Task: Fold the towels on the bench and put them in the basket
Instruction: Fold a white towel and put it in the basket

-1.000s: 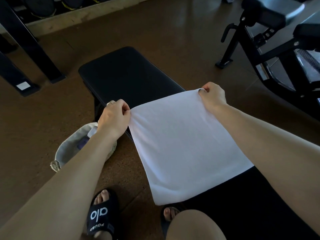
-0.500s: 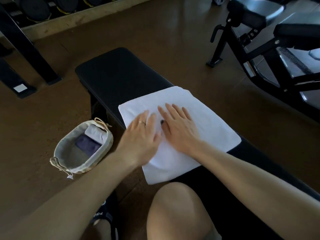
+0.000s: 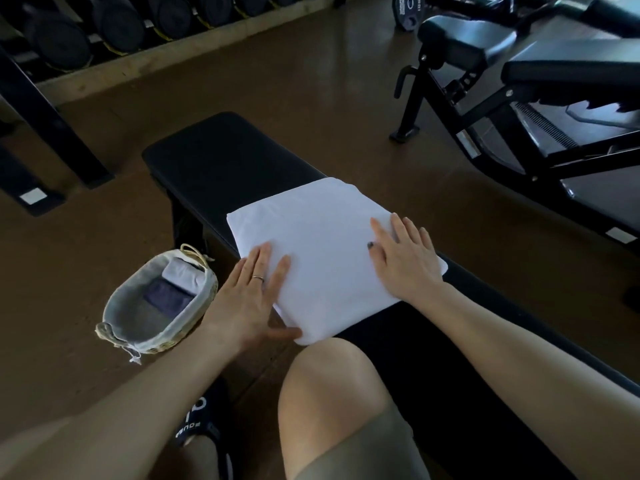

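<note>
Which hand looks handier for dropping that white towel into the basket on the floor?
Probably the left hand: it rests on the white towel's left edge, nearest the basket. The right hand lies on the far side.

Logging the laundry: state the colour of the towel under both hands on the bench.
White towel, plain, no pattern; the head view shows it.

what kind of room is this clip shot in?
Almost certainly a gym: a dumbbell rack along the far wall, a padded black bench with a white towel on it, and an adjustable weight bench on the right.
</note>
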`<state>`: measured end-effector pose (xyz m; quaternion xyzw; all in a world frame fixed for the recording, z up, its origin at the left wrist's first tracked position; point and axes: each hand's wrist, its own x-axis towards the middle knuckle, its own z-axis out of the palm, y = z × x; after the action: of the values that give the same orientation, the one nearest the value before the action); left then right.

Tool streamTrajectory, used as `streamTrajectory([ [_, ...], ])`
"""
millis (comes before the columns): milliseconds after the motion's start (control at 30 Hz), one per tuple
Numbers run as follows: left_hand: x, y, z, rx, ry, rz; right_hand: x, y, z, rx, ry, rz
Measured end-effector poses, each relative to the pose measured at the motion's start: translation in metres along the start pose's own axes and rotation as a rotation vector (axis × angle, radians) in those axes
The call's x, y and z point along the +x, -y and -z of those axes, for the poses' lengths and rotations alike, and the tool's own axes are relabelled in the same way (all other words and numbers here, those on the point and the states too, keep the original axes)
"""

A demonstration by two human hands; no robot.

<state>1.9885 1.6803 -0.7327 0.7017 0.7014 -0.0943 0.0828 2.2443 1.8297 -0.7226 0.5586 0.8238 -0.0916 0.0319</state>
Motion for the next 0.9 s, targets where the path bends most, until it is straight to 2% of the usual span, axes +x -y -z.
streamTrajectory([
  [67, 0.002, 0.0, 0.007, -0.037, 0.027, 0.005, 0.003, 0.009, 0.002, 0.042, -0.004, 0.027],
  [167, 0.011, 0.006, 0.028, -0.289, 0.053, 0.078, 0.015, 0.015, 0.004, 0.095, 0.008, 0.001],
  [233, 0.024, 0.017, 0.037, -0.422, -0.037, 0.158, 0.029, 0.015, 0.011, 0.133, 0.0, -0.04],
  [300, 0.04, 0.031, 0.045, -0.518, -0.125, 0.234, 0.044, 0.014, 0.023, 0.283, 0.012, -0.109],
  [433, 0.068, 0.058, 0.045, -0.535, -0.157, 0.327, 0.084, 0.018, 0.047, 0.678, 0.11, -0.314],
  [500, 0.079, 0.066, 0.046, -0.538, -0.132, 0.38, 0.109, 0.022, 0.053, 0.724, 0.163, -0.374],
  [667, 0.099, 0.088, 0.049, -0.539, -0.209, 0.413, 0.157, 0.023, 0.046, 0.922, 0.288, -0.528],
  [800, 0.096, 0.094, 0.05, -0.549, -0.225, 0.393, 0.172, 0.031, 0.047, 1.056, 0.209, -0.544],
  [900, 0.093, 0.093, 0.052, -0.561, -0.234, 0.41, 0.176, 0.034, 0.043, 1.102, 0.053, -0.448],
])
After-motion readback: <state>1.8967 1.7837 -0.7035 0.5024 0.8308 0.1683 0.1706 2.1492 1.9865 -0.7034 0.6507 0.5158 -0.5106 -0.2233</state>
